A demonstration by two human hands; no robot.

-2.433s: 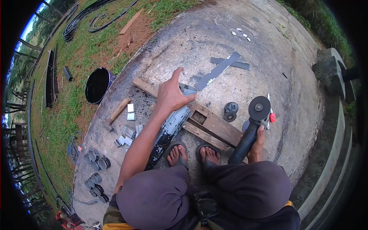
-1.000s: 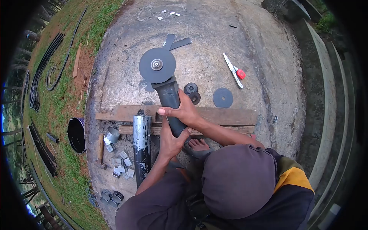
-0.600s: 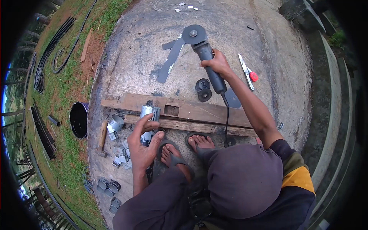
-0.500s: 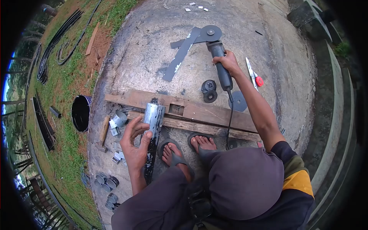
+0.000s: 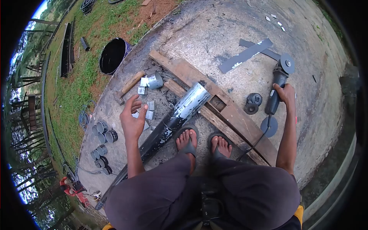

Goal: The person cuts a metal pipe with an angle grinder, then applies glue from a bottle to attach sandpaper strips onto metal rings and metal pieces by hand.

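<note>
Right hand (image 5: 285, 93) wraps around body of grinder (image 5: 276, 90), disc end pointing forward, over concrete slab (image 5: 316, 109). Left hand (image 5: 133, 119), empty, hangs half open, fingers loosely curled, near small metal pieces (image 5: 150, 115). Between hands, black-and-silver pipe (image 5: 179, 115) slants, top end lying across wooden planks (image 5: 241, 122). Farther out, two flat strips (image 5: 245, 56) cross on slab; hammer (image 5: 131, 84) lies just beyond left hand.
</note>
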